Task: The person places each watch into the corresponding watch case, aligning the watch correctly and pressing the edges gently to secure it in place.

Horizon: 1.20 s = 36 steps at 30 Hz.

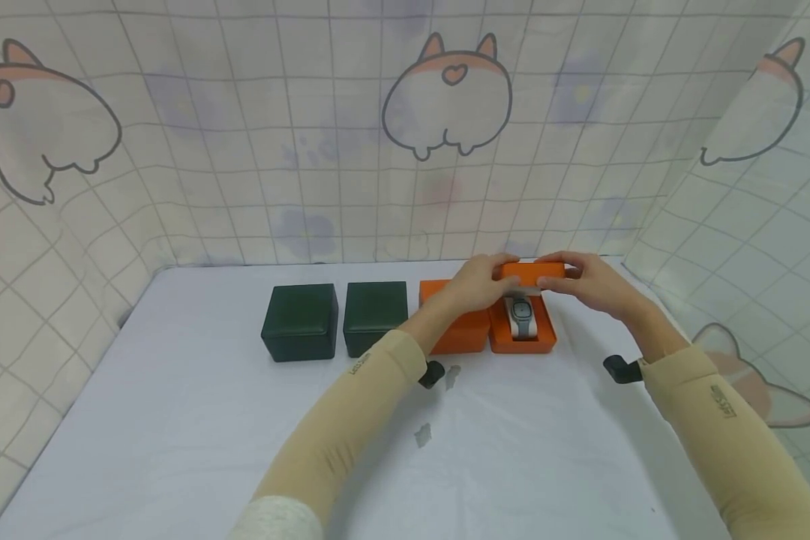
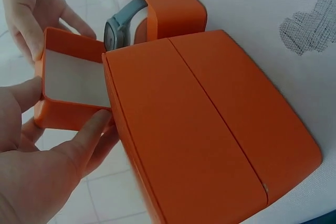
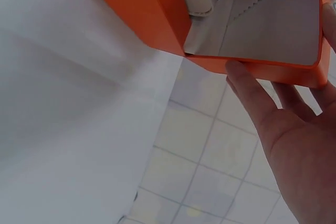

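Observation:
An orange watch box (image 1: 523,346) stands with its lid up at the right end of a row. Inside, a watch (image 1: 523,310) with a grey-blue strap sits around a white cushion. My left hand (image 1: 474,285) grips the left side of the orange lid (image 1: 532,271), thumb at its near edge. On the lid's other side, my right hand (image 1: 589,280) holds it between thumb and fingers. The left wrist view shows the lid's white lining (image 2: 73,80). In the right wrist view, the raised lid (image 3: 268,68) meets the box at its back edge.
A closed orange box (image 1: 469,336) stands just left of the one with the watch, partly behind my left forearm. Two dark green boxes (image 1: 301,319) stand farther left. A white cloth covers the table (image 1: 142,420), and a patterned curtain (image 1: 351,202) hangs behind it.

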{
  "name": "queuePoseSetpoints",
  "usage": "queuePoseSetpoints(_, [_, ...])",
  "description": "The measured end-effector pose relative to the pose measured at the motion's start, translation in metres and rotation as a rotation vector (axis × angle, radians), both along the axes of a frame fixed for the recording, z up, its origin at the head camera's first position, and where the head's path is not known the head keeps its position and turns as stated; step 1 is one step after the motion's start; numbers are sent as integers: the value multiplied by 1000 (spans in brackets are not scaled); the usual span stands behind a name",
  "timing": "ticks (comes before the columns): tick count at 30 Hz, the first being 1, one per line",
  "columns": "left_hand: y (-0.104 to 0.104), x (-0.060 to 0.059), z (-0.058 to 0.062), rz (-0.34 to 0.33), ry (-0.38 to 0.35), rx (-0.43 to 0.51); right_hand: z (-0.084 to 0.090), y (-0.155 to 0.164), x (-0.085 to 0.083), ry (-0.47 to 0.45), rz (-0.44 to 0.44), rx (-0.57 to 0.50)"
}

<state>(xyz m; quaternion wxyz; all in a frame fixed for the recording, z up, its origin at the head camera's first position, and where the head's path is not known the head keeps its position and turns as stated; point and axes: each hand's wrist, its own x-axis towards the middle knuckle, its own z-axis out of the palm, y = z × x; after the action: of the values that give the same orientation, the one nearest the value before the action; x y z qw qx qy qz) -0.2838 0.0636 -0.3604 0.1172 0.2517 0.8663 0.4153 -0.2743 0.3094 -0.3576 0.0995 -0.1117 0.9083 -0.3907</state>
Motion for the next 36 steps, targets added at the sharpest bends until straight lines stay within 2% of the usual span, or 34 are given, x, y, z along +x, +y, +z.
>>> queuePoseSetpoints(9, [1, 6, 0, 22, 21, -43, -4, -2, 7, 42, 3, 11])
queuePoseSetpoints(17, [0, 8, -3, 14, 40, -29, -5, -3, 10, 95, 25, 30])
queuePoseSetpoints(24, [1, 13, -5, -8, 95, -18, -5, -3, 18, 117, 19, 47])
queuePoseSetpoints(36, [-1, 21, -11, 16, 113, -17, -16, -2, 23, 195, 43, 34])
